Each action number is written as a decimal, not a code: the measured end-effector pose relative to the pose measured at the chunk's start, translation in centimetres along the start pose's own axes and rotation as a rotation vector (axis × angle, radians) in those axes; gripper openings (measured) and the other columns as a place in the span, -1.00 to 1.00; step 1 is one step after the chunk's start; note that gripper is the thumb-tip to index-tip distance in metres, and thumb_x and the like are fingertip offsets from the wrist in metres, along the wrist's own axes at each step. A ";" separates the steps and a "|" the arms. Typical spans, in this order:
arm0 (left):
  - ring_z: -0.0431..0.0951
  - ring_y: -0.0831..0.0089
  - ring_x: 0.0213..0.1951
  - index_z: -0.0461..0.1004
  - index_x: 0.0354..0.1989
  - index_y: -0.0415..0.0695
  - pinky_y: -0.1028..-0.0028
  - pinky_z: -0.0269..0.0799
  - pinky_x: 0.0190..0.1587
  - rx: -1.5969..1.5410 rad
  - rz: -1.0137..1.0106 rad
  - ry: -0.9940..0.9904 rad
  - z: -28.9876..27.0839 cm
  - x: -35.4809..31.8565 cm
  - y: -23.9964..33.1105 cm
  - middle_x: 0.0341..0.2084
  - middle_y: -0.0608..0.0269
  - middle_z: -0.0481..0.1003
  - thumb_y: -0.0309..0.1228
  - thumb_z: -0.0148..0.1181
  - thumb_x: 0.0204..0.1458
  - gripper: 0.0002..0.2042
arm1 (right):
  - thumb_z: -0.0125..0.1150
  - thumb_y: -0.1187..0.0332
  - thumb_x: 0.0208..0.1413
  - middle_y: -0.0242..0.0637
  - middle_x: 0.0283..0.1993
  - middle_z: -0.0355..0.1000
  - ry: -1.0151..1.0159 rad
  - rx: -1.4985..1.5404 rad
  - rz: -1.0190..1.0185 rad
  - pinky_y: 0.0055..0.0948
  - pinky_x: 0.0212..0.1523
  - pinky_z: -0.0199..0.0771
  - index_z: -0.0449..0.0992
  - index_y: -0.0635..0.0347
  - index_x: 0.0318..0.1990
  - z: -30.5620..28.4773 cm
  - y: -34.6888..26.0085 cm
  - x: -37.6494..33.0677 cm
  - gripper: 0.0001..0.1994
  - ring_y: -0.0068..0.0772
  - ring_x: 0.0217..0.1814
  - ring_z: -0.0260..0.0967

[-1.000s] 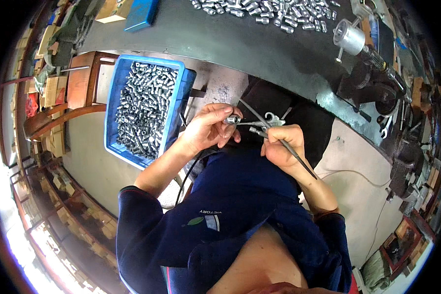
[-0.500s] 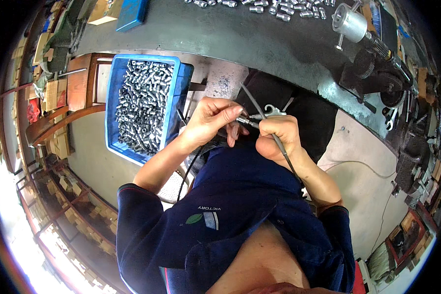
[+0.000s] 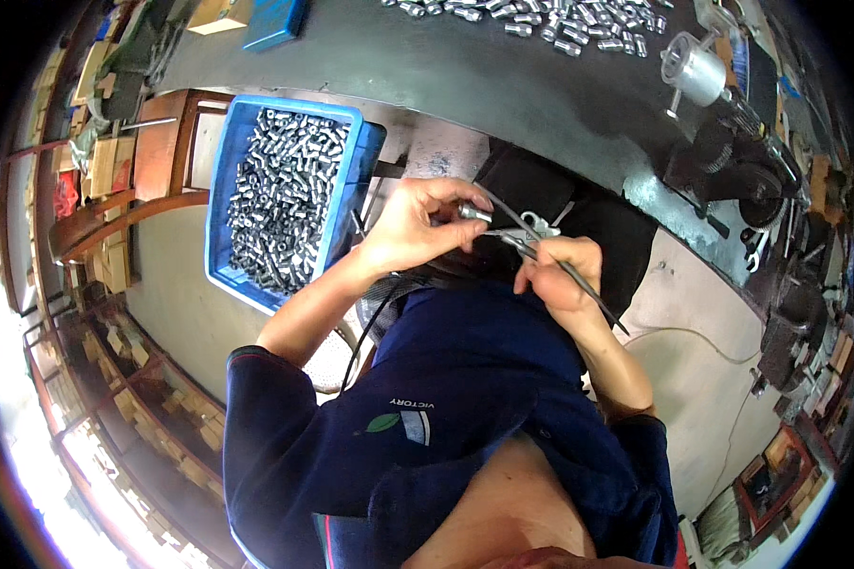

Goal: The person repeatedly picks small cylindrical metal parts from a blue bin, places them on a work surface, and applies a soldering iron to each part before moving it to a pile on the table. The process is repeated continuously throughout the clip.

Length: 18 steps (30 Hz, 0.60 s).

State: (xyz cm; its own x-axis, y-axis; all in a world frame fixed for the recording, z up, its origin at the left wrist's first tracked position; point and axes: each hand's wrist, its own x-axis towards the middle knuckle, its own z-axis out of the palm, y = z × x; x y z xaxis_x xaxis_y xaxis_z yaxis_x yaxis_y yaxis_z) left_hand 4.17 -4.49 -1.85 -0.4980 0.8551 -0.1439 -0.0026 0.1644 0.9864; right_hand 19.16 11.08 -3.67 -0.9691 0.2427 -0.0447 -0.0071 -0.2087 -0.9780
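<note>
My left hand [image 3: 417,226] pinches a small shiny cylindrical metal fitting [image 3: 474,213] between thumb and fingers, above my lap. My right hand [image 3: 562,270], a little to its right, is closed around a long, thin grey rod [image 3: 590,295] that looks like a file and slants across the palm. A short dark rod-shaped tool [image 3: 517,244] also sticks out of the right fist towards the fitting, apart from it. Just beyond the hands is a silvery metal piece with a curved hook [image 3: 538,226]; how it is supported is hidden.
To the left stands a blue bin [image 3: 220,204] full of similar metal fittings. Ahead is a dark workbench [image 3: 427,71] with loose fittings [image 3: 579,24] at its far side. A metal-cylinder device [image 3: 697,71] and dark machinery stand at right; wooden shelving curves along the left.
The short tool in my right hand has drawn away from the fitting, and that hand has shifted right. My left hand has turned the fitting and lifted it slightly.
</note>
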 end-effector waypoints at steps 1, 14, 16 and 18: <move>0.48 0.55 -0.49 0.46 -0.31 -0.32 0.62 0.40 -0.38 0.139 0.057 0.062 -0.3 0.3 -0.2 -0.39 0.21 0.49 -0.63 0.20 -0.12 -0.84 | -0.03 0.61 -0.19 -0.33 -0.78 0.18 0.005 0.025 -0.025 -0.55 -0.72 0.20 0.05 0.21 -0.79 -0.1 -0.2 -0.4 -0.72 -0.46 -0.74 0.29; 0.41 0.38 -0.64 0.50 -0.45 -0.18 0.46 0.32 -0.57 0.824 0.300 0.281 -1.9 0.6 -2.7 -0.63 0.25 0.36 -0.53 0.24 -0.46 -0.75 | -0.14 0.70 -0.44 -0.29 -0.81 0.08 -0.149 -0.035 -0.214 -0.53 -0.78 0.27 -0.02 0.21 -0.80 2.1 -3.7 -0.7 -0.77 -0.50 -0.81 0.10; 0.42 0.34 -0.63 0.49 -0.46 -0.17 0.44 0.33 -0.56 0.842 0.324 0.275 -1.8 0.6 -2.8 -0.63 0.24 0.37 -0.53 0.25 -0.48 -0.74 | -0.15 0.74 -0.39 -0.30 -0.81 0.06 -0.154 0.001 -0.162 -0.52 -0.78 0.26 -0.02 0.22 -0.80 2.1 -4.0 -0.4 -0.75 -0.52 -0.81 0.10; 0.43 0.29 -0.62 0.49 -0.46 -0.16 0.41 0.34 -0.56 0.851 0.366 0.265 -1.6 0.5 -2.7 -0.63 0.22 0.37 -0.52 0.26 -0.49 -0.73 | -0.14 0.73 -0.37 -0.31 -0.81 0.07 -0.157 0.025 -0.087 -0.52 -0.76 0.28 -0.02 0.22 -0.80 2.3 -4.1 -0.2 -0.75 -0.54 -0.80 0.11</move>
State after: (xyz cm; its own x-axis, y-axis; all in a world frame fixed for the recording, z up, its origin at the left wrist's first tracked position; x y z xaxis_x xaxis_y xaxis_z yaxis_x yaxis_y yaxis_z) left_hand 2.54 -5.27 -4.41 -0.5226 0.8029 0.2870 0.7701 0.2999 0.5631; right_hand 18.83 9.74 0.82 -0.9911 0.1102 0.0745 -0.0972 -0.2175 -0.9712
